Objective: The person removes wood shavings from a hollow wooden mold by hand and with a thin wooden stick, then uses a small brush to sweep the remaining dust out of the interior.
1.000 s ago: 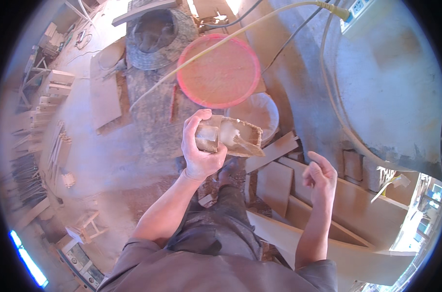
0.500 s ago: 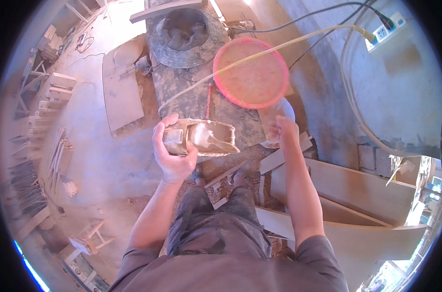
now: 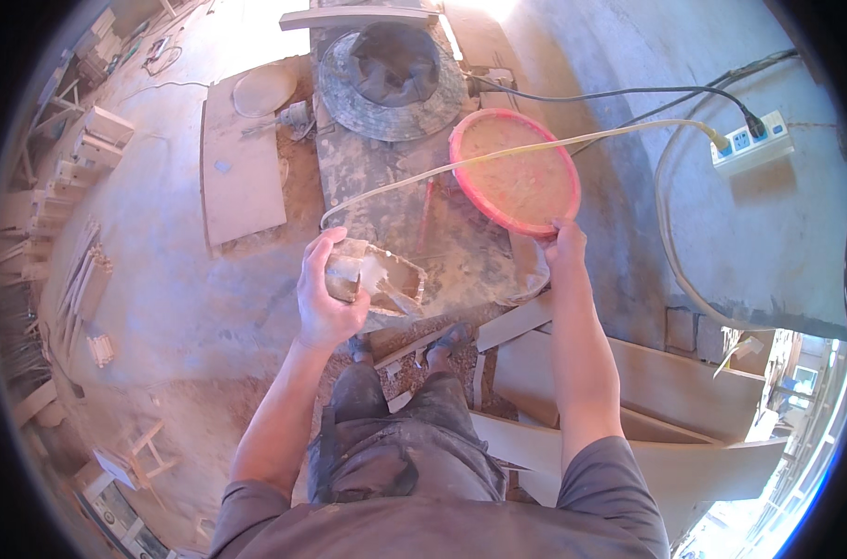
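gripping a crusted box-like holder (image 3: 396, 279) at its left end, the left hand (image 3: 327, 303) is partly closed around it, thumb near and fingers far, likely to leave the right end and its white paste (image 3: 371, 272) clear. over to the right, the right hand (image 3: 567, 250) has its fingers nearly closed on the near rim of a pink-rimmed disc (image 3: 517, 182), perhaps because the edge offers easiest purchase. a yellow cord (image 3: 414, 175) crosses above the disc.

On my feed, the pink-rimmed disc (image 3: 521, 191), partly covered by a yellow cable (image 3: 512, 153), hides some fingertips of the right hand (image 3: 565, 247); I can't identify the blurred clutter (image 3: 21, 252) far left.
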`<action>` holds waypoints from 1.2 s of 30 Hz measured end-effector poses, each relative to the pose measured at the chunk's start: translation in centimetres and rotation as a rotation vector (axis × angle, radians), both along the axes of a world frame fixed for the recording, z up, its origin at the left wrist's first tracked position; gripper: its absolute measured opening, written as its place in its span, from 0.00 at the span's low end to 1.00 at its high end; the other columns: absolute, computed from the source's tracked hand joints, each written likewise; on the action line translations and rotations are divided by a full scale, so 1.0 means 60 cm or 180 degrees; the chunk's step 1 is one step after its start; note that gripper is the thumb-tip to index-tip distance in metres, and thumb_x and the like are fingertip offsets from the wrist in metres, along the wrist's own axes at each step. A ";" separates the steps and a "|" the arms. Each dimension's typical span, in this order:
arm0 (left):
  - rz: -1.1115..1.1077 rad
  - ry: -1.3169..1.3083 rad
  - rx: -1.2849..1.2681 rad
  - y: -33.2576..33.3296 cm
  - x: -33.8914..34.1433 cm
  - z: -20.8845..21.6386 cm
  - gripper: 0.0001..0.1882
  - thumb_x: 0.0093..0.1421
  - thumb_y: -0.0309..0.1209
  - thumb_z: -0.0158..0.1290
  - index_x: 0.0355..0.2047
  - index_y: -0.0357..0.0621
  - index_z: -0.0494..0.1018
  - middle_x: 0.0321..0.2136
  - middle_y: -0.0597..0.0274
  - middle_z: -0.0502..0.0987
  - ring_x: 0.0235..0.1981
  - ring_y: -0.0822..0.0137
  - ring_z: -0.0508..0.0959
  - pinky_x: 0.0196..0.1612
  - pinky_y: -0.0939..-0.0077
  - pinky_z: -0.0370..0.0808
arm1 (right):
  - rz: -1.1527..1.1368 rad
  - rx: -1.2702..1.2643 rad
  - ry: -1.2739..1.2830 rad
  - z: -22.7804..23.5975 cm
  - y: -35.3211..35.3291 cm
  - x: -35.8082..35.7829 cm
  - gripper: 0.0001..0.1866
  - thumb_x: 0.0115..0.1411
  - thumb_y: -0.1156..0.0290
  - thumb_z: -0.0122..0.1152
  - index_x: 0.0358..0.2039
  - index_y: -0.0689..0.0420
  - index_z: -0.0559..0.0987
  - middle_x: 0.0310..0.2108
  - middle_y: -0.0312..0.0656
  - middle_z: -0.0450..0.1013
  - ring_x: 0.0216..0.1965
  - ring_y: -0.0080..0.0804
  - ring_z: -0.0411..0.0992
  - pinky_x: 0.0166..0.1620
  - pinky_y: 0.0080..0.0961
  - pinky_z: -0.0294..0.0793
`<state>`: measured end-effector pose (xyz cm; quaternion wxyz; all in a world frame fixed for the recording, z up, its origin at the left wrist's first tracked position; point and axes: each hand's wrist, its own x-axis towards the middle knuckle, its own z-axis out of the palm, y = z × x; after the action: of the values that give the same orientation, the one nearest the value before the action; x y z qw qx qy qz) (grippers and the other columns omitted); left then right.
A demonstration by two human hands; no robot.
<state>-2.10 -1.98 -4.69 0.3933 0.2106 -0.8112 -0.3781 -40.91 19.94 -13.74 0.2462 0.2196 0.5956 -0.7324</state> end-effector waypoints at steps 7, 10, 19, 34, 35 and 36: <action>0.0377 -0.0271 0.0120 0.023 0.007 -0.005 0.43 0.49 0.15 0.57 0.68 0.37 0.59 0.62 0.41 0.72 0.64 0.45 0.73 0.68 0.52 0.69 | -0.0691 -0.0597 0.0016 0.019 0.208 0.056 0.23 0.70 0.80 0.49 0.65 0.68 0.67 0.62 0.54 0.71 0.63 0.50 0.72 0.65 0.55 0.77; 0.0542 -0.0290 0.0219 0.035 0.004 -0.006 0.41 0.51 0.15 0.54 0.68 0.35 0.59 0.64 0.42 0.71 0.64 0.47 0.72 0.70 0.52 0.68 | -0.1018 -0.0488 -0.0012 -0.025 0.323 0.098 0.24 0.70 0.82 0.47 0.66 0.67 0.66 0.62 0.52 0.71 0.63 0.50 0.73 0.66 0.55 0.75; 0.0863 -0.0442 0.0619 0.050 -0.009 0.003 0.43 0.52 0.13 0.52 0.70 0.37 0.56 0.68 0.43 0.68 0.67 0.51 0.71 0.73 0.55 0.65 | -0.1132 -0.0555 -0.0194 -0.347 0.431 0.128 0.20 0.65 0.83 0.51 0.58 0.65 0.70 0.50 0.47 0.74 0.51 0.43 0.77 0.57 0.48 0.78; 0.0775 -0.0388 0.1264 0.045 -0.013 0.016 0.43 0.53 0.19 0.56 0.71 0.45 0.57 0.73 0.46 0.62 0.71 0.49 0.67 0.75 0.51 0.63 | 0.1007 0.3962 0.0087 -0.490 0.337 0.058 0.18 0.61 0.63 0.65 0.43 0.66 0.82 0.41 0.59 0.83 0.42 0.54 0.83 0.49 0.45 0.82; 0.0707 -0.0444 0.1295 0.041 -0.008 0.016 0.43 0.53 0.19 0.58 0.71 0.45 0.57 0.73 0.47 0.61 0.71 0.50 0.66 0.76 0.51 0.61 | 0.0872 0.4122 0.0348 -0.489 0.341 0.072 0.17 0.62 0.63 0.62 0.43 0.64 0.83 0.40 0.61 0.83 0.43 0.58 0.82 0.50 0.47 0.82; 0.0681 -0.0562 0.1188 0.035 -0.006 0.018 0.43 0.54 0.19 0.59 0.70 0.45 0.57 0.73 0.46 0.62 0.71 0.50 0.67 0.75 0.52 0.63 | 0.0738 0.4274 0.0614 -0.489 0.341 0.088 0.16 0.63 0.64 0.60 0.42 0.63 0.84 0.39 0.62 0.83 0.43 0.61 0.82 0.50 0.48 0.82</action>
<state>-2.46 0.11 -3.61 0.3128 0.3967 -0.7315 -0.4578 -35.64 40.39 -43.09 0.0795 0.1932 0.9593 -0.1899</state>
